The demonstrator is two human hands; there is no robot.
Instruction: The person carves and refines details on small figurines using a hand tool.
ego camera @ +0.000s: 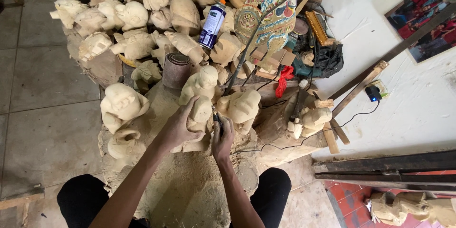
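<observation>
Pale wooden figurine is gripped by left hand, fingers wrapped around it, on the sawdust-covered stump at centre. Small rotary tool is clamped in right hand, tip just beside the figurine. More unfinished carvings are piled far left; spray can beyond.

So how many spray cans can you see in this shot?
1. The spray can lies tilted among the pale wooden carvings piled beyond the hands. More could be hidden in the pile.
</observation>
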